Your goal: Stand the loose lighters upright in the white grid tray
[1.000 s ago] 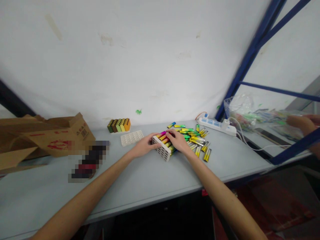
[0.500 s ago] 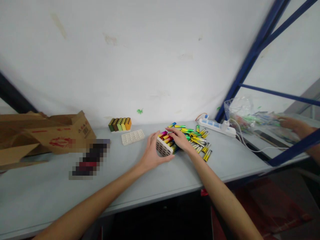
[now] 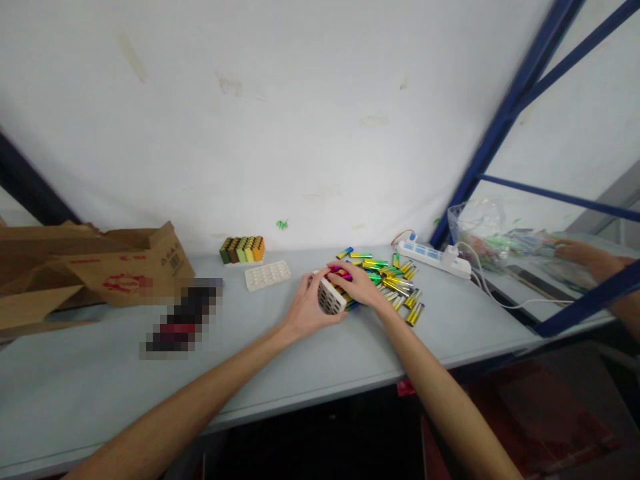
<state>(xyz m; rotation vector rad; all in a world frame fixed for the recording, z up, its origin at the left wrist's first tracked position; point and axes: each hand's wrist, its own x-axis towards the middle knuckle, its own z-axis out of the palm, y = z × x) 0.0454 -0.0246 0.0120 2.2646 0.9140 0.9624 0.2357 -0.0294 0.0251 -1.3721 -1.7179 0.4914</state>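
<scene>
A white slotted tray (image 3: 331, 299) stands tilted on its edge, its perforated side toward me. My left hand (image 3: 306, 308) is closed around it, thumb along the bottom and fingers at the top. Colourful metallic lighters sit in the tray, mostly covered by my hands. My right hand (image 3: 356, 283) reaches over the tray's far side, its fingers closed on a pink lighter (image 3: 342, 274) at the upper edge. Right beside this hand lies a loose pile of shiny gold and green lighters (image 3: 397, 283). A second white tray (image 3: 267, 275) lies flat to the left.
Upright lighters (image 3: 243, 250) fill another tray near the wall. At left are an open cardboard box (image 3: 145, 270) and a blurred dark object (image 3: 185, 317). A power strip (image 3: 435, 257), a blue rack post (image 3: 470, 180), plastic bags (image 3: 483, 230) and another person's hand (image 3: 575, 253) are at right.
My right hand's fingers have shifted slightly left and bent lower over the lighters at the tray's top. My left hand still holds the tray in nearly the same place.
</scene>
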